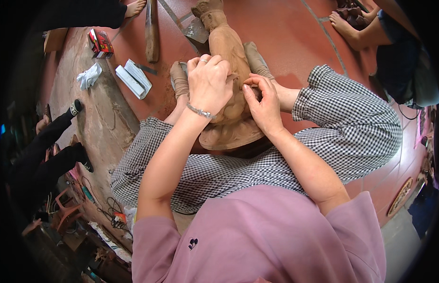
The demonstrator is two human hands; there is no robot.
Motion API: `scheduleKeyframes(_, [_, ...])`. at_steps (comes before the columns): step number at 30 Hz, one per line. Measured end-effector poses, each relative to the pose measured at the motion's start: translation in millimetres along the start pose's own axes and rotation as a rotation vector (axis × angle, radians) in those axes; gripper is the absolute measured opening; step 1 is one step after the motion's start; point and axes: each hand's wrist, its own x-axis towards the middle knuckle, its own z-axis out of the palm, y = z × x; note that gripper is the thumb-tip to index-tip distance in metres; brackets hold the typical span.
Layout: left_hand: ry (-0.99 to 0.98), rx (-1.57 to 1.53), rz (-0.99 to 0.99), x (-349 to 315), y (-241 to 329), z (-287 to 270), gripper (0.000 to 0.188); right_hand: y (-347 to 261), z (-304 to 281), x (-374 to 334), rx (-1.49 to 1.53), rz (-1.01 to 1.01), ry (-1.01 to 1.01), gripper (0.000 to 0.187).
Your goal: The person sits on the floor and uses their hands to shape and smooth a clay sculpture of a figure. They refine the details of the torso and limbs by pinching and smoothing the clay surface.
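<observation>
- carved wooden statue (229, 49) is the main thing here, lying stretched out on the red tiled floor (278, 28) between the person's feet, wide base near the lap, narrower end far
- left hand (210, 82) is on the left side of it, fingers curled in and knuckles up, ring and silvery bracelet (200, 112) on show. can't tell if it's pinching something, the fingertips are hidden
- right hand (264, 101) is on the right side, loosely open, thumb and index finger bent with a gap between them, fingertips right at the wood
- both feet have brown coverings (258, 61), one either side of the statue
- checked trousers (347, 113) spread left and right, knees bent out
- far left of the statue there's a long wooden bar (152, 35)
- further left: white folded packet (133, 79), pale glove (89, 76) and a red and black box (100, 43)
- someone else's bare foot (344, 30) is on the floor, far right
</observation>
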Motion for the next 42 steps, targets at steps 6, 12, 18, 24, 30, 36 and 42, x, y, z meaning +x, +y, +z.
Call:
scheduleKeyframes(6, [-0.235,-0.137,-0.127,-16.2,-12.0,-23.3,0.015,0.5,-2.2,-0.9,-0.024,-0.002,0.004,0.022])
scheduleKeyframes(12, [-0.001,-0.027,0.000,1.7,-0.6,1.3,0.016,2.8,0.1,-0.4,-0.004,0.007,-0.007,0.022])
scheduleKeyframes(18, [-0.320,-0.037,-0.075,-19.9,-31.3,-41.9,0.014,-1.3,-1.4,-0.9,0.032,0.037,-0.018,0.023])
scheduleKeyframes(24, [-0.136,-0.252,0.007,-31.8,-70.1,-58.6,0.012,-0.1,0.6,-1.1,0.000,0.026,-0.012,0.023])
scheduleKeyframes(30, [-0.038,-0.285,0.234,-10.1,-41.8,-13.7,0.016,-0.1,-0.3,0.1,-0.009,0.018,-0.023,0.022])
scheduleKeyframes(36, [-0.138,-0.261,0.304,-8.2,-57.9,-24.8,0.018,3.1,-3.1,0.6,-0.005,-0.006,-0.020,0.021])
scheduleKeyframes(42, [-0.060,-0.283,0.264,-10.1,-54.6,-18.1,0.016,-0.3,1.1,-0.2,-0.014,0.006,-0.009,0.021])
